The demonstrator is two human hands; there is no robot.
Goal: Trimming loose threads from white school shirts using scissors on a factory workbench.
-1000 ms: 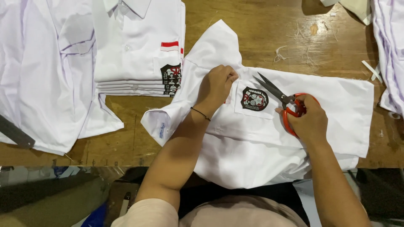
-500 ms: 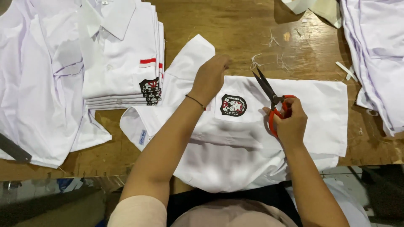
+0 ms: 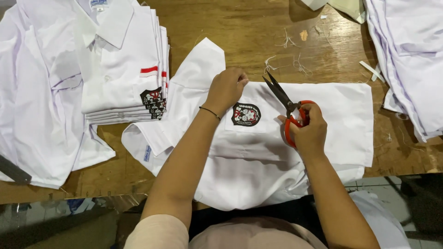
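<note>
A white shirt [image 3: 332, 129] lies flat on the wooden table [image 3: 240, 27] in front of me, its pocket bearing a round dark badge [image 3: 245, 114]. My left hand [image 3: 226, 90] presses down on the shirt's top edge, just left of the badge, fingers curled on the cloth. My right hand [image 3: 310, 131] grips red-handled scissors [image 3: 288, 108]; the dark blades are slightly parted and point up-left toward the shirt's upper edge, right of the badge.
A stack of folded white shirts [image 3: 120, 64] with badges sits at the left, over loose white cloth [image 3: 32, 101]. More white garments [image 3: 410, 60] lie at the right edge. Loose threads [image 3: 288, 60] and small scraps lie on the wood beyond the shirt.
The view has shifted, so everything sits further left and lower. My right hand has brought the scissors up toward the shirt's top edge. My left hand stays on the cloth.
</note>
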